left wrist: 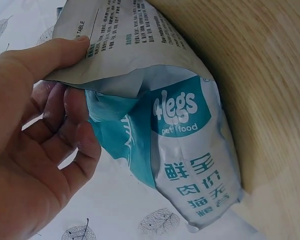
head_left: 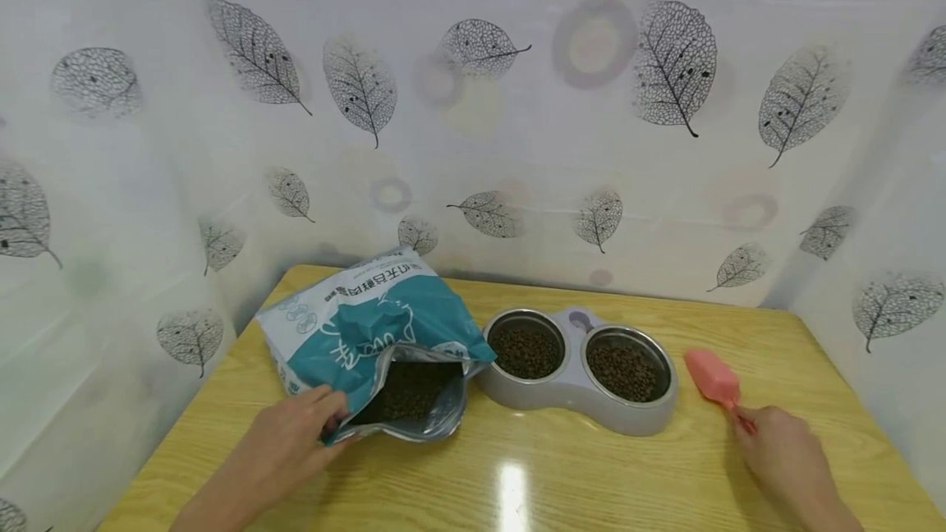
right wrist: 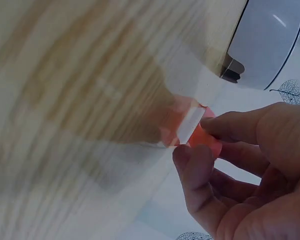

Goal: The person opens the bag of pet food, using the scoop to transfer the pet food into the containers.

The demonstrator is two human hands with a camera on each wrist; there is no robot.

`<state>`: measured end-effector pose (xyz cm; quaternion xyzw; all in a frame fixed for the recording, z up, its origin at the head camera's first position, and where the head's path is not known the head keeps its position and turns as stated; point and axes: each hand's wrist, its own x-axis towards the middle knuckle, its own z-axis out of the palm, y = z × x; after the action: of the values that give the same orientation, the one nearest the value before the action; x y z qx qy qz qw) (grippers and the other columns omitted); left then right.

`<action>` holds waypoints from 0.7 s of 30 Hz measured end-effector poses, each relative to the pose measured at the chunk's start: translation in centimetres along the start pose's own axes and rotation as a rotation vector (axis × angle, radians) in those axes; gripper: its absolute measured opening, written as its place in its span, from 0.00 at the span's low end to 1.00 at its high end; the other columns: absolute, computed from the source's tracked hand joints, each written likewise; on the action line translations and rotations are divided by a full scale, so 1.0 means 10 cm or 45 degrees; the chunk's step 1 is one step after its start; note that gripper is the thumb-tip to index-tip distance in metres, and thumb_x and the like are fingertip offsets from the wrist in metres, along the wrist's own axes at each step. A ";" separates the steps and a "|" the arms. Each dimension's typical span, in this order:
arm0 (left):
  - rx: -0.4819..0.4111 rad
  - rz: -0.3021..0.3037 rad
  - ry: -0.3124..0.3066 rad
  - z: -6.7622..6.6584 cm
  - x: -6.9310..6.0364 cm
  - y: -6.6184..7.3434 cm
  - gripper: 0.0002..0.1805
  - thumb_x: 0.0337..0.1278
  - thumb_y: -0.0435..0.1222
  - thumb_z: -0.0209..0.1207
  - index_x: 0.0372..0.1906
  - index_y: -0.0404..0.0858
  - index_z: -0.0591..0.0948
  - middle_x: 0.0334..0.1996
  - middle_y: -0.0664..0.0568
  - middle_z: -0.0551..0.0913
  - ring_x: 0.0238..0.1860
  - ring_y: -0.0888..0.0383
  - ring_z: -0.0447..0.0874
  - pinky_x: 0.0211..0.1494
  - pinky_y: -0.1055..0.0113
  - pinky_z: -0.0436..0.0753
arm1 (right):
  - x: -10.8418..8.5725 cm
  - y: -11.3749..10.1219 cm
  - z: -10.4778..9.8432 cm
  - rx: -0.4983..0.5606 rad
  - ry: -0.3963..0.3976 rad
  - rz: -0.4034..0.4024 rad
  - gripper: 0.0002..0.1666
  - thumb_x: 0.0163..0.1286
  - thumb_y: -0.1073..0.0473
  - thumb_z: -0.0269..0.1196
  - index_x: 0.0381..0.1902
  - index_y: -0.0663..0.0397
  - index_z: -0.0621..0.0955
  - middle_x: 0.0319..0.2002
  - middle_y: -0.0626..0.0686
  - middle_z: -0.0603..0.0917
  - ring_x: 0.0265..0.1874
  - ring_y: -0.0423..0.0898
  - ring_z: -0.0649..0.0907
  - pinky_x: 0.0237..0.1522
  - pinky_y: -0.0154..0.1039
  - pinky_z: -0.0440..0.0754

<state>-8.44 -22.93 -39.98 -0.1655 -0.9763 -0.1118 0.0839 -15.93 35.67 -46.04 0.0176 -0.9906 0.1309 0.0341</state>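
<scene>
A teal and white pet food bag lies on its side at the left of the table, its mouth gaping and brown kibble visible inside. My left hand grips the near edge of that mouth; the left wrist view has the thumb on one side of the bag and the fingers on the other. On the right, my right hand pinches the handle of a pink scoop. The scoop is at the table surface, right of the bowls; whether anything lies in it I cannot tell.
A grey double feeder stands between bag and scoop. Its left metal bowl and right metal bowl both hold kibble. A leaf-printed curtain closes off the back and sides of the wooden table.
</scene>
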 end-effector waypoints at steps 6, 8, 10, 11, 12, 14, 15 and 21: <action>-0.006 0.016 0.005 0.01 0.00 -0.01 0.22 0.50 0.43 0.76 0.23 0.55 0.70 0.21 0.68 0.62 0.24 0.73 0.57 0.25 0.76 0.62 | 0.00 -0.04 0.05 0.043 -0.129 -0.026 0.13 0.71 0.64 0.60 0.24 0.55 0.80 0.16 0.46 0.67 0.20 0.44 0.67 0.24 0.41 0.65; -0.023 0.032 0.010 0.01 0.00 -0.02 0.21 0.51 0.43 0.76 0.23 0.55 0.70 0.21 0.69 0.62 0.24 0.73 0.58 0.25 0.76 0.63 | 0.00 -0.05 0.05 0.036 -0.122 -0.060 0.17 0.70 0.65 0.61 0.19 0.51 0.74 0.16 0.45 0.66 0.20 0.44 0.66 0.25 0.40 0.64; -0.040 0.048 0.013 0.01 0.00 -0.02 0.20 0.52 0.42 0.75 0.23 0.56 0.72 0.21 0.69 0.63 0.24 0.74 0.58 0.26 0.76 0.64 | 0.00 -0.07 0.03 0.019 -0.082 -0.084 0.17 0.68 0.65 0.62 0.19 0.51 0.73 0.17 0.46 0.67 0.20 0.44 0.66 0.25 0.40 0.64; -0.047 0.053 0.014 0.01 0.00 -0.03 0.20 0.52 0.42 0.75 0.23 0.56 0.72 0.21 0.69 0.63 0.24 0.74 0.58 0.26 0.76 0.64 | 0.01 -0.10 0.00 0.011 -0.064 -0.090 0.15 0.68 0.64 0.63 0.20 0.52 0.75 0.18 0.47 0.68 0.21 0.45 0.66 0.25 0.41 0.64; -0.049 0.060 0.018 0.02 0.00 -0.03 0.19 0.52 0.42 0.75 0.23 0.56 0.72 0.21 0.69 0.63 0.24 0.74 0.58 0.26 0.76 0.64 | 0.01 -0.15 -0.02 0.003 -0.042 -0.097 0.13 0.67 0.64 0.63 0.22 0.53 0.76 0.18 0.48 0.70 0.21 0.45 0.67 0.24 0.41 0.64; -0.046 0.076 0.027 0.02 0.00 -0.03 0.19 0.53 0.42 0.75 0.22 0.56 0.72 0.22 0.70 0.64 0.25 0.74 0.59 0.25 0.76 0.65 | 0.03 -0.30 -0.08 -0.003 0.004 -0.119 0.08 0.66 0.64 0.65 0.26 0.56 0.80 0.20 0.51 0.76 0.21 0.46 0.72 0.23 0.44 0.68; -0.042 0.083 0.032 0.02 0.00 -0.03 0.19 0.52 0.42 0.75 0.22 0.56 0.72 0.22 0.70 0.64 0.25 0.74 0.59 0.25 0.76 0.65 | 0.04 -0.40 -0.10 0.001 0.031 -0.149 0.05 0.65 0.64 0.66 0.28 0.58 0.83 0.22 0.52 0.80 0.21 0.46 0.74 0.23 0.44 0.69; -0.042 0.084 0.025 0.03 -0.01 -0.04 0.21 0.51 0.40 0.75 0.22 0.55 0.70 0.22 0.68 0.62 0.25 0.74 0.58 0.26 0.76 0.63 | 0.13 -1.18 -0.09 0.044 0.269 -0.644 0.09 0.55 0.65 0.76 0.34 0.53 0.88 0.28 0.45 0.85 0.23 0.36 0.78 0.23 0.34 0.75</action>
<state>-8.52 -23.22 -40.34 -0.1978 -0.9674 -0.1266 0.0945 -16.64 24.47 -42.06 0.2513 -0.9433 0.1363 0.1687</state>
